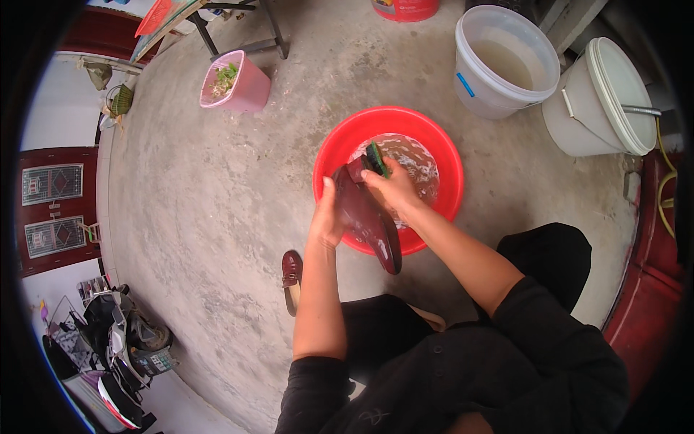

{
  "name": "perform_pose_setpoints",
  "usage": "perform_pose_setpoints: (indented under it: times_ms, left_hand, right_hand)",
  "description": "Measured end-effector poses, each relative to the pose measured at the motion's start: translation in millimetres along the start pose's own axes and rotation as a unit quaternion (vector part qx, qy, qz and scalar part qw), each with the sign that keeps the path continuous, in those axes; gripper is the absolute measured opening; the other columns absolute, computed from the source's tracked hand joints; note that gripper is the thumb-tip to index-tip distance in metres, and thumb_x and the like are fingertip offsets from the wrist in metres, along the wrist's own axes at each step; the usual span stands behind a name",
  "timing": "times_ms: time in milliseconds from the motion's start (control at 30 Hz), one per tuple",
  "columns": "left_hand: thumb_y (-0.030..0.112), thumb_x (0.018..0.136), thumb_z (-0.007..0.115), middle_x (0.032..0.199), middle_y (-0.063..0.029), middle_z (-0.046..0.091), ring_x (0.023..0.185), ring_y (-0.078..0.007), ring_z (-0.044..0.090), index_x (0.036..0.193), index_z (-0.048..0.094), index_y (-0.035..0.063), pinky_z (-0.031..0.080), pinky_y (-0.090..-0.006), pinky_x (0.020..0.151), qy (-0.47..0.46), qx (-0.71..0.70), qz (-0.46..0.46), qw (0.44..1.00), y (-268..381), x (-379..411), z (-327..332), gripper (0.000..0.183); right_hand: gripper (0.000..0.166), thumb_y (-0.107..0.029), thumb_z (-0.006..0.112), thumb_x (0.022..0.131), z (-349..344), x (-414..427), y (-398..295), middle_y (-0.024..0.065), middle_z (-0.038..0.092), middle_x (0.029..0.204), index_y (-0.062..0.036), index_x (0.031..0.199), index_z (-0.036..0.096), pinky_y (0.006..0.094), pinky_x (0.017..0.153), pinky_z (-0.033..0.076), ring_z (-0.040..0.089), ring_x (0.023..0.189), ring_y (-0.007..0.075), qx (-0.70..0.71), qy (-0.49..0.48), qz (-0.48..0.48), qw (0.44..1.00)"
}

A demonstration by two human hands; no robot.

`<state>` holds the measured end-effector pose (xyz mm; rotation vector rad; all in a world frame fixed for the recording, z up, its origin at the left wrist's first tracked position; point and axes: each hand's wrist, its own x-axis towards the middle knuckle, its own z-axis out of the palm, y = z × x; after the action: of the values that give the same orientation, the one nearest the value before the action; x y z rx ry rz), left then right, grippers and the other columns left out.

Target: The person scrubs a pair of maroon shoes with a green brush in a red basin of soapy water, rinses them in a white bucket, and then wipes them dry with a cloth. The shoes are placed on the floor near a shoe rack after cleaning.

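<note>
My left hand [328, 211] grips a wet, dark maroon leather shoe [366, 217] along its side, its toe tilted down toward me. In my right hand [394, 185] is a green-backed scrub brush [377, 159] with dark bristles, close against the shoe's heel end. The right thumb rests on the shoe near the heel. Both hands are over a red plastic basin [451, 190] standing on the floor. Inside it lies murky, sudsy water [417, 160]. A second maroon shoe [291, 268] with a light insole sits on the concrete, left of the basin.
A translucent bucket [493, 103] of cloudy water and a white bucket [574, 122] stand at upper right. Upper left, a pink bin [246, 87] holds plant scraps beside a table leg [203, 35]. A scooter [119, 347] is parked at lower left. The floor [217, 217] is concrete.
</note>
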<state>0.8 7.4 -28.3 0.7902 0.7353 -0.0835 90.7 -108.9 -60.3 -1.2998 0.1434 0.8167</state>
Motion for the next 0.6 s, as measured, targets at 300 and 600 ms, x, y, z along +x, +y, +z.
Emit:
perform_pose_setpoints:
  times_ms: [300, 600]
  left_hand:
    - [0.009, 0.082, 0.054, 0.095, -0.0107, 0.060, 0.080, -0.0207, 0.061, 0.110, 0.050, 0.0003, 0.050, -0.0329, 0.072, 0.120, 0.061, 0.117, 0.984, -9.5, 7.3, 0.4, 0.030]
    - [0.010, 0.084, 0.053, 0.093, -0.0090, 0.061, 0.080, -0.0215, 0.059, 0.104, 0.054, 0.0044, 0.049, -0.0350, 0.071, 0.181, -0.035, 0.099, 0.978, -4.3, 24.3, -27.2, 0.022]
  right_hand:
    - [0.065, -0.027, 0.063, 0.078, -13.8, 22.0, 4.0, 0.0126, 0.060, 0.093, 0.0017, 0.128, 0.032, 0.0285, 0.067, 0.046, 0.058, 0.078, 0.0160, -0.192, 0.022, -0.098, 0.976]
    - [0.042, -0.014, 0.057, 0.078, -33.5, -23.7, -25.5, 0.0121, 0.060, 0.070, -0.0177, 0.119, 0.048, 0.0405, 0.056, 0.045, 0.058, 0.064, 0.0302, -0.529, -0.029, -0.265, 0.806]
